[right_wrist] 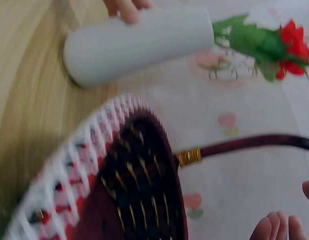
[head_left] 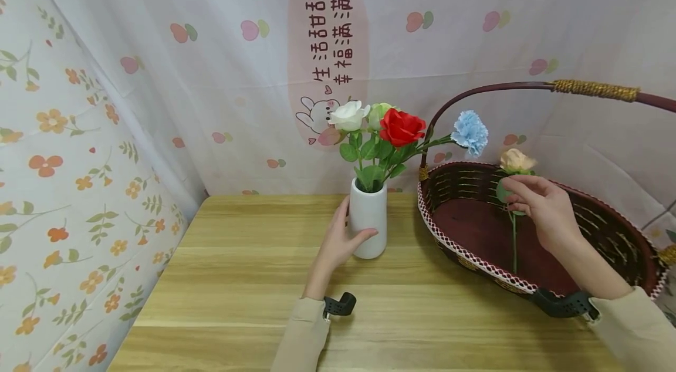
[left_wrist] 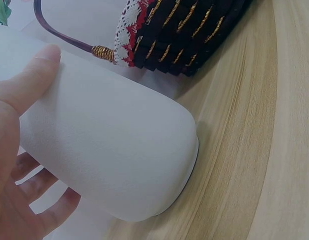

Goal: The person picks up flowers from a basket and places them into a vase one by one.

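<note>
My left hand [head_left: 336, 238] grips a white vase [head_left: 368, 222] on the table, thumb across its front and fingers round its far side; the left wrist view shows this grip on the vase [left_wrist: 109, 125] closely. In the vase stand a white rose [head_left: 350, 115], a pale green flower [head_left: 378, 115], a red rose [head_left: 402, 128] and a blue carnation [head_left: 470, 133] that leans out to the right. Above the basket [head_left: 475, 257], my right hand [head_left: 549, 210] pinches a peach rose [head_left: 516, 161] near its leaves, its stem [head_left: 514, 246] hanging down. The right wrist view shows only some right fingertips [right_wrist: 277, 227].
The dark woven basket has a lace-trimmed rim and a tall arched handle [head_left: 491, 87] and stands right of the vase. A wooden table [head_left: 237, 284] lies beneath. Printed curtains [head_left: 222, 96] hang behind and at the left.
</note>
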The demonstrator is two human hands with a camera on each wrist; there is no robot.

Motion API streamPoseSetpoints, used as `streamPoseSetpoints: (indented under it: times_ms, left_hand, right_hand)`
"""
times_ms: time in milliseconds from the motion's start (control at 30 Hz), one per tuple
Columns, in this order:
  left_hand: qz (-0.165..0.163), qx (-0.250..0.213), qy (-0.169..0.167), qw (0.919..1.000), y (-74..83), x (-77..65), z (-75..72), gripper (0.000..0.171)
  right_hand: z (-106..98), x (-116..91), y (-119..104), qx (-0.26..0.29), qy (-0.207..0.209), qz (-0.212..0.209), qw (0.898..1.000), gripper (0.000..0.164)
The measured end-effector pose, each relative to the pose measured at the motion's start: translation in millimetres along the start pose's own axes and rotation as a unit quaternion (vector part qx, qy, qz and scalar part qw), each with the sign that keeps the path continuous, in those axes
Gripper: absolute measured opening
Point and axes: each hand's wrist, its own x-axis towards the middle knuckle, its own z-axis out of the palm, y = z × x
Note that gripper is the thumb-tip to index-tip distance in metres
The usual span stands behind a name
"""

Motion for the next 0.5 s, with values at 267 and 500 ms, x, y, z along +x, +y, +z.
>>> streamPoseSetpoints:
  times_ms: [267, 500]
  left_hand:
    - [0.008, 0.002, -0.001, 1.0000, -0.1, 1.9, 0.5, 0.093]
    - [0.003, -0.001, -0.003, 1.0000, -0.7, 1.2, 0.9, 0.093]
  right_hand:
    - [-30, 18, 3, 0.005, 0.006, 0.030, 1.000, 0.009]
    - [-46, 34, 8, 0.016, 0.016, 0.058, 0.998, 0.011]
